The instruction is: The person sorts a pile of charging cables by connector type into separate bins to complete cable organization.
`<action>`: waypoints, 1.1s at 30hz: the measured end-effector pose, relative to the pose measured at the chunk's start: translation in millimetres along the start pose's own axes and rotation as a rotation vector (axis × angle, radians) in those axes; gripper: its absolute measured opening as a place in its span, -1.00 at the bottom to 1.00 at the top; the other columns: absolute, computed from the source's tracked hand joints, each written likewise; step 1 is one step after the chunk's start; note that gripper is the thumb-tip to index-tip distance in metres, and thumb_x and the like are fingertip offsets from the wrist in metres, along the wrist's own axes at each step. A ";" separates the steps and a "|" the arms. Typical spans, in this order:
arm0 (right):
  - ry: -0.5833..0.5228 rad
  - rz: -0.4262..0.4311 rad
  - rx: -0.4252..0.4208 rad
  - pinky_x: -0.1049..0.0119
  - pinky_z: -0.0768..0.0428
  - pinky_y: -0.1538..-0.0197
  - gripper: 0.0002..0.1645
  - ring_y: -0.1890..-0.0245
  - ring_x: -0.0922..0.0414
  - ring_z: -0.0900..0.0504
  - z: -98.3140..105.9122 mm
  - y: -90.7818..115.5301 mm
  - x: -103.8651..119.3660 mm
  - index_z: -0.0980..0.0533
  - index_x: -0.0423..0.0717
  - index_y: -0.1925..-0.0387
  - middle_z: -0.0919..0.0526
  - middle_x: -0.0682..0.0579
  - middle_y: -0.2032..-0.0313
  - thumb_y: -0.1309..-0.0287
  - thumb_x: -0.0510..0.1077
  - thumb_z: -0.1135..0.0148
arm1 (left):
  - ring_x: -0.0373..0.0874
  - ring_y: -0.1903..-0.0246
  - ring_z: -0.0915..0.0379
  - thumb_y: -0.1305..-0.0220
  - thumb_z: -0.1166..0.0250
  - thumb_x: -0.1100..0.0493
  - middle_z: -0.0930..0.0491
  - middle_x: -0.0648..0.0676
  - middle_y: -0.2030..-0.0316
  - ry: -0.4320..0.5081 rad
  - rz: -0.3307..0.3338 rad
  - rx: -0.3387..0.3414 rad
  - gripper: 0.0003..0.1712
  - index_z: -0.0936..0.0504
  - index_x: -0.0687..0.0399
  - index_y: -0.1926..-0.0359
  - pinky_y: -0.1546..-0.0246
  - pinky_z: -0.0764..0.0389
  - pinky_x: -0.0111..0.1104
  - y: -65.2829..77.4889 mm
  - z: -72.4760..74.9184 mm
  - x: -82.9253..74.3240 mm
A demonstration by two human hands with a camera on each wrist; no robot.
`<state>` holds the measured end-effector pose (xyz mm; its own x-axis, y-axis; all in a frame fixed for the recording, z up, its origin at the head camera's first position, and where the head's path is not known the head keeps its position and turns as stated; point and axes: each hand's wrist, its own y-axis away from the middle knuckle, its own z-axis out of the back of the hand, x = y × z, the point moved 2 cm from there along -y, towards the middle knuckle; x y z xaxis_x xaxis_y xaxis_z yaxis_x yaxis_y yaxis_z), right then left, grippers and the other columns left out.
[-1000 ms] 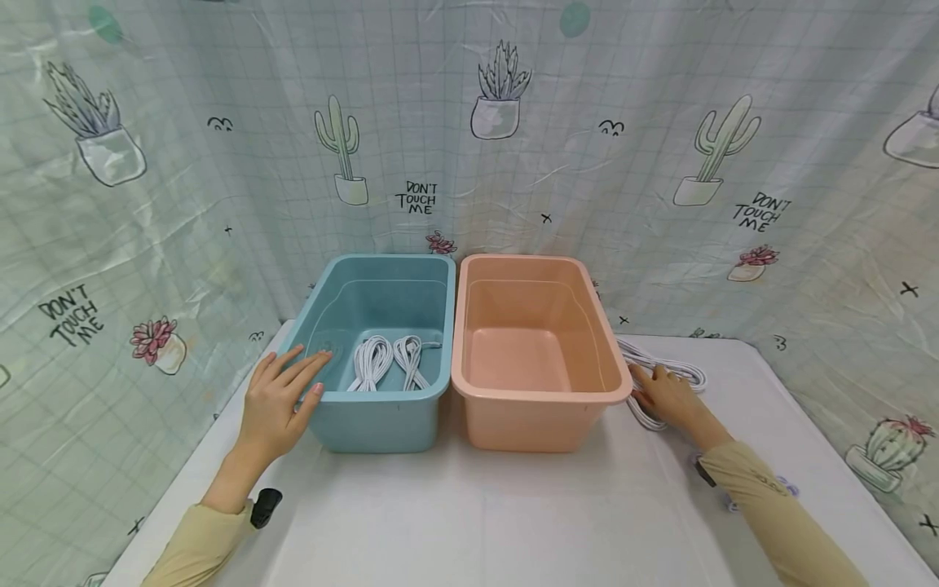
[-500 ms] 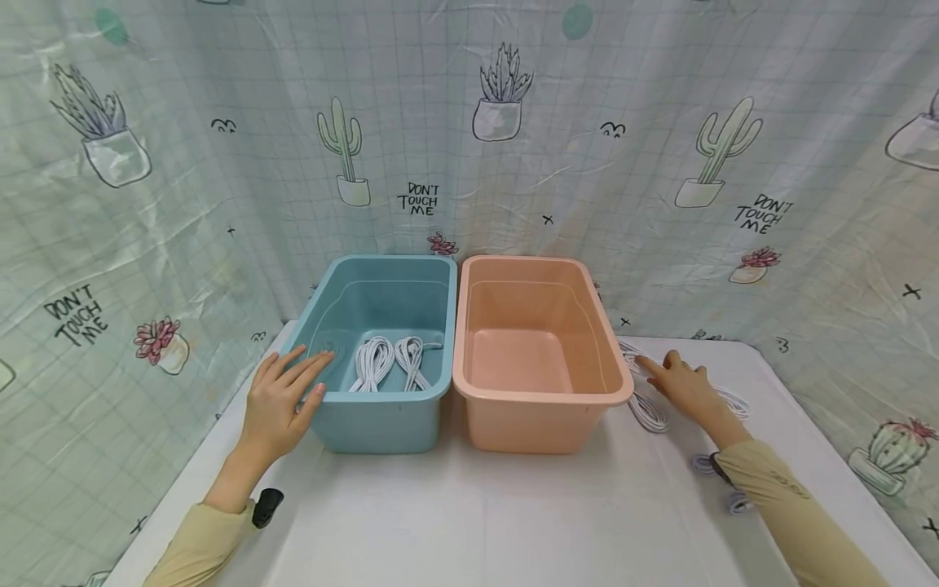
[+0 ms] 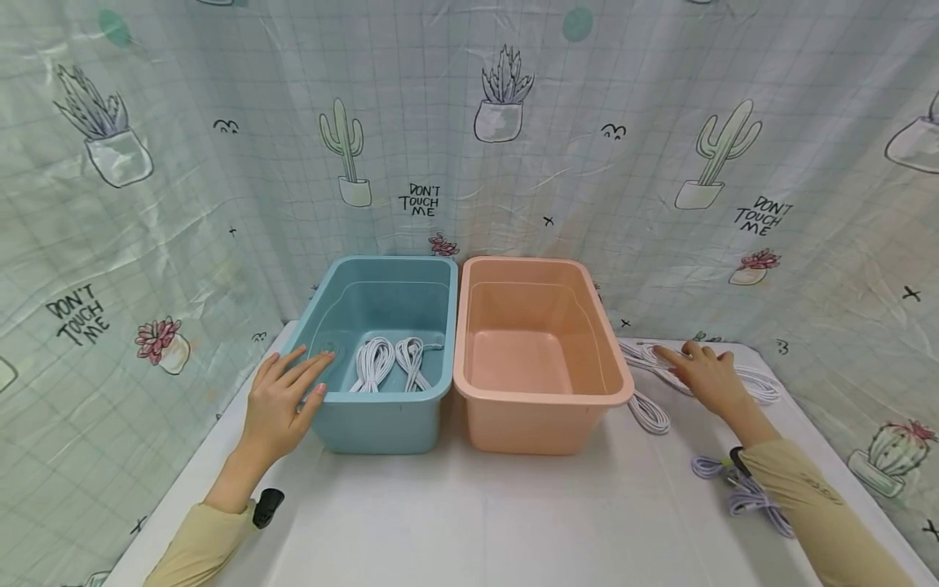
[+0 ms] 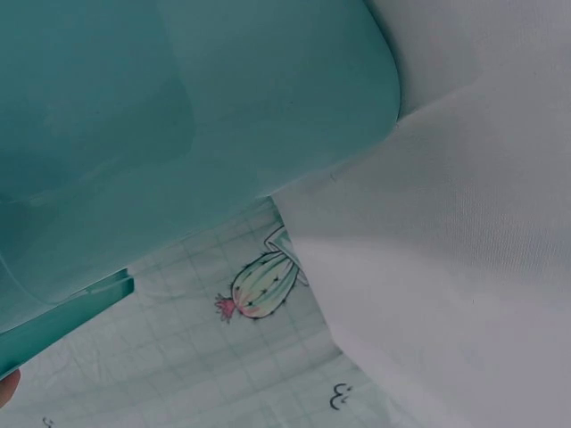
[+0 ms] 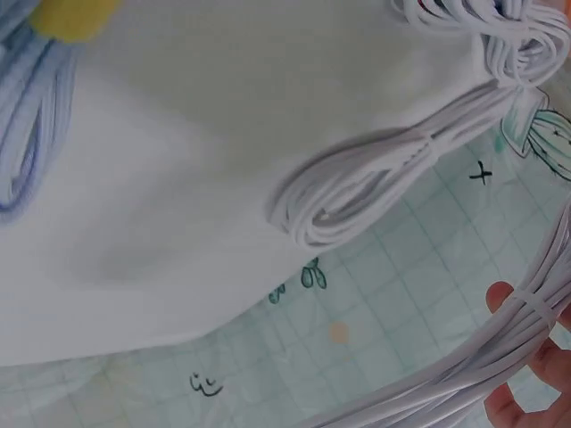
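Observation:
My right hand [image 3: 710, 381] pinches a coiled white cable [image 5: 486, 357] near its tie, over the right part of the table; part of the coil sticks out to the hand's right in the head view. Beneath and left of it, other white cable bundles [image 5: 357, 192] lie on the table beside the orange bin [image 3: 544, 398]. My left hand [image 3: 279, 399] rests at the front left rim of the blue bin [image 3: 389, 397], fingers extended over the edge. Two coiled white cables [image 3: 374, 363] lie inside that bin. Only a fingertip [image 4: 8, 389] of this hand shows in the left wrist view.
Bluish-purple cable bundles [image 3: 756, 496], one with a yellow band [image 5: 73, 18], lie near my right forearm. The two bins stand side by side on the white table [image 3: 484, 522]. A cactus-print curtain [image 3: 440, 147] hangs behind and at both sides.
My right hand has moved to the right, away from the orange bin, bringing a white cable bundle along. Other white bundles stay beside the bin. The left hand stays at the blue rim.

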<state>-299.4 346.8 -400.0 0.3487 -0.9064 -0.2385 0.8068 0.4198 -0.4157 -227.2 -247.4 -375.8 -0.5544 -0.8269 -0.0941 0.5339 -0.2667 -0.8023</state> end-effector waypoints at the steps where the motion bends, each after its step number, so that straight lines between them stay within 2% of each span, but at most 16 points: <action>1: 0.009 0.008 -0.023 -0.03 -0.30 0.52 -0.44 0.53 -0.09 -0.44 2.5 -0.6 -1.2 -0.32 0.22 -0.06 -0.40 -0.14 0.40 0.00 -0.20 -0.21 | 0.22 -0.03 -0.36 -0.30 0.13 -0.11 -0.60 0.20 0.11 0.000 0.002 0.004 -0.49 -0.54 0.06 -0.02 -0.15 -0.12 0.13 -0.1 0.1 -0.1; 2: 0.007 0.010 -0.029 -0.03 -0.31 0.53 -0.41 0.52 -0.10 -0.45 8.6 -2.1 -0.3 -0.35 0.16 -0.02 -0.41 -0.15 0.40 0.10 -0.25 -0.27 | 0.22 -0.03 -0.35 -0.30 0.13 -0.11 -0.59 0.20 0.11 0.001 0.003 0.007 -0.49 -0.54 0.06 -0.02 -0.15 -0.11 0.13 -0.3 0.2 -0.2; 10: 0.026 0.067 -0.090 0.04 -0.24 0.52 -0.39 0.51 -0.07 -0.39 29.7 -11.4 -8.1 -0.32 0.21 -0.04 -0.39 -0.15 0.37 0.09 -0.24 -0.25 | 0.23 -0.04 -0.35 -0.29 0.12 -0.11 -0.59 0.19 0.10 0.004 0.000 0.013 -0.50 -0.54 0.06 -0.02 -0.15 -0.11 0.14 -2.5 1.2 -2.0; 16: -0.003 0.060 -0.049 -0.05 -0.27 0.41 -0.30 0.39 -0.12 -0.39 49.6 -21.6 -7.5 -0.27 0.22 -0.11 -0.38 -0.19 0.30 0.10 -0.28 -0.24 | 0.23 -0.03 -0.35 -0.29 0.12 -0.11 -0.59 0.19 0.10 0.001 0.000 0.009 -0.50 -0.54 0.05 -0.03 -0.14 -0.12 0.14 -2.6 0.1 -2.9; 20: -0.016 0.064 -0.017 -0.08 -0.28 0.34 -0.33 0.33 -0.14 -0.41 62.4 -30.7 -2.8 -0.25 0.22 -0.13 -0.38 -0.19 0.26 0.03 -0.28 -0.19 | 0.24 -0.03 -0.35 -0.29 0.11 -0.10 -0.59 0.19 0.09 0.005 0.001 0.008 -0.52 -0.53 0.03 -0.04 -0.14 -0.12 0.15 -1.7 -1.1 -2.8; 26: 0.016 0.125 -0.031 -0.09 -0.31 0.30 -0.35 0.29 -0.15 -0.43 77.8 -47.3 8.7 -0.25 0.22 -0.14 -0.39 -0.20 0.21 -0.02 -0.29 -0.15 | 0.23 -0.03 -0.35 -0.29 0.09 -0.08 -0.59 0.18 0.09 0.007 0.006 0.009 -0.53 -0.53 0.01 -0.04 -0.14 -0.12 0.13 -0.1 -1.0 -2.6; 30: 0.009 0.161 -0.027 -0.13 -0.30 0.24 -0.30 0.22 -0.16 -0.41 87.0 -57.1 19.9 -0.24 0.22 -0.15 -0.38 -0.21 0.17 -0.02 -0.40 -0.10 | 0.23 -0.03 -0.35 -0.29 0.09 -0.09 -0.59 0.18 0.09 0.001 0.003 0.011 -0.53 -0.53 0.03 -0.04 -0.15 -0.13 0.12 -0.1 0.9 -2.6; 33: 0.013 0.211 -0.055 -0.13 -0.31 0.24 -0.25 0.21 -0.16 -0.41 92.2 -64.1 28.3 -0.26 0.21 -0.15 -0.38 -0.21 0.16 0.02 -0.47 -0.09 | 0.23 -0.03 -0.35 -0.29 0.08 -0.08 -0.59 0.18 0.10 -0.003 -0.002 0.011 -0.53 -0.53 0.03 -0.04 -0.15 -0.13 0.11 -0.2 2.3 -2.3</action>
<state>-297.3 289.8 -299.1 0.5009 -0.7974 -0.3365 0.6891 0.6027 -0.4023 -224.5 -246.6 -374.1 -0.5536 -0.8277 -0.0912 0.5398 -0.2733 -0.7962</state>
